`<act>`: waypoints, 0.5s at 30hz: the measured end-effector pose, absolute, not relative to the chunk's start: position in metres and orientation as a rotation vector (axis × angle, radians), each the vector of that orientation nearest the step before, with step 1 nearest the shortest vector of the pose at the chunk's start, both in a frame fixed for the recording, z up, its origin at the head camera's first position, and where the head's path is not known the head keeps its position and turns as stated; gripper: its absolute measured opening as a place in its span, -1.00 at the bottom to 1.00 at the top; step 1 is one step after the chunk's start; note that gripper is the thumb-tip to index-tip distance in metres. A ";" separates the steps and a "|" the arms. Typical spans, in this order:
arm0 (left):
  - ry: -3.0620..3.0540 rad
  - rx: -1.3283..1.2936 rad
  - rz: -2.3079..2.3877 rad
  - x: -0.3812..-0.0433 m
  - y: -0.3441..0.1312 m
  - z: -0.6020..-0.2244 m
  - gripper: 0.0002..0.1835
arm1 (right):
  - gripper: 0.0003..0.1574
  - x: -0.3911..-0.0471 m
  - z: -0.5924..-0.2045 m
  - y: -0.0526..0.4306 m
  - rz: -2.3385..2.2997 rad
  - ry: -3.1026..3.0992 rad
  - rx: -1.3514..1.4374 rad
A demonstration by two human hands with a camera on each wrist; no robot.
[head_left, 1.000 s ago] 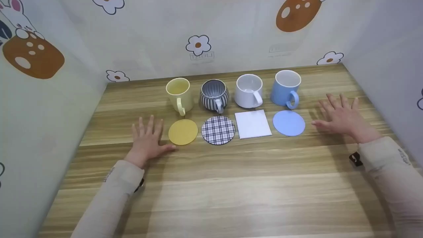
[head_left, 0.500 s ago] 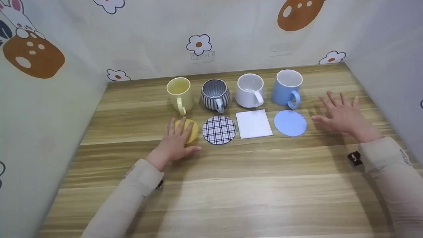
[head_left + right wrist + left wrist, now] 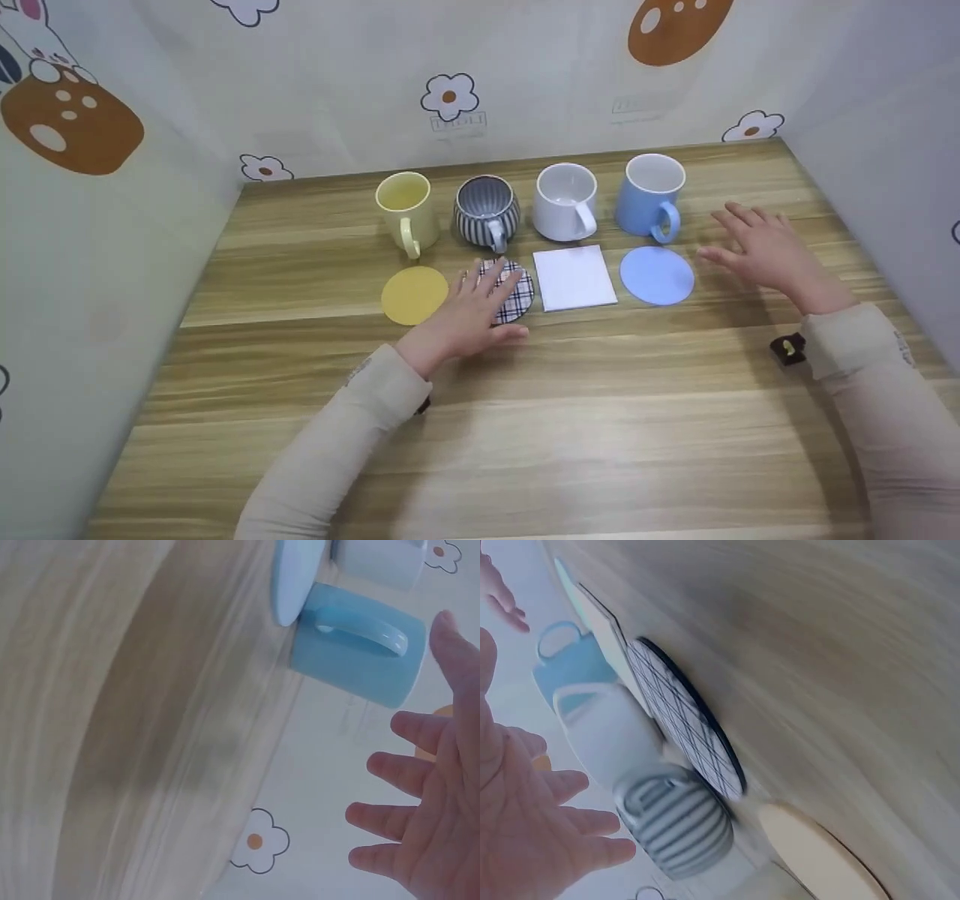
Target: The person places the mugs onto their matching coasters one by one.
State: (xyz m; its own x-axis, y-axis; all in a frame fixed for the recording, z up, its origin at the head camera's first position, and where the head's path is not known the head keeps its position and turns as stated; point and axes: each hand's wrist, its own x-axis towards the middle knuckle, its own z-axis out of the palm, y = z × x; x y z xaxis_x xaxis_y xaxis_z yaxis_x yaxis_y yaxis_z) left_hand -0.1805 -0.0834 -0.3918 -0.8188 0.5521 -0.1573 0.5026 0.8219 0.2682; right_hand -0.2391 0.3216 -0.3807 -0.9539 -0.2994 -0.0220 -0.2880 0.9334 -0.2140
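Note:
With fingers spread, my left hand (image 3: pixel 469 315) hovers above the plaid round coaster (image 3: pixel 516 292) and hides part of it; the left wrist view shows a gap between palm and coaster. My right hand (image 3: pixel 769 251), fingers also spread and holding nothing, is raised over the table right of the blue mug (image 3: pixel 645 206) and the blue round coaster (image 3: pixel 657 276). Left of the plaid coaster lies a yellow round coaster (image 3: pixel 415 295), and right of it a white square coaster (image 3: pixel 575 278). Behind them stand a yellow mug (image 3: pixel 411 214), a striped grey mug (image 3: pixel 480 229) and a white mug (image 3: pixel 559 217).
The mugs stand upright in a row near the back of the wooden table (image 3: pixel 600 435), handles toward me, each behind one coaster. A patterned wall covering (image 3: pixel 360 90) encloses the back and both sides.
My left hand has moved right, from beside the yellow coaster across it to the plaid one. The right hand has lifted slightly and shifted a little left. Mugs and coasters stay in place.

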 end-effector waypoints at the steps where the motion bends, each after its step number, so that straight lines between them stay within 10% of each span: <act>1: 2.763 0.813 0.317 -0.181 -0.078 -0.392 -0.12 | -0.03 -0.239 -0.379 0.321 -0.319 3.035 -0.459; 15: 2.717 0.985 0.268 -0.182 -0.017 -0.402 -0.16 | -0.20 -0.249 -0.381 0.297 -0.731 3.013 -0.378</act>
State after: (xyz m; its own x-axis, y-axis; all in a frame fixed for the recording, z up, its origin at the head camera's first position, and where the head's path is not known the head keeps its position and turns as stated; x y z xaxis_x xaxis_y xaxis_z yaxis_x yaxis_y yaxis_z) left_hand -0.1822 -0.0171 -0.4024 -0.7446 0.6480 -0.1601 0.6042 0.7563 0.2510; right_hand -0.2493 0.2971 -0.3807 -0.9705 -0.2378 0.0388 -0.2291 0.8610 -0.4541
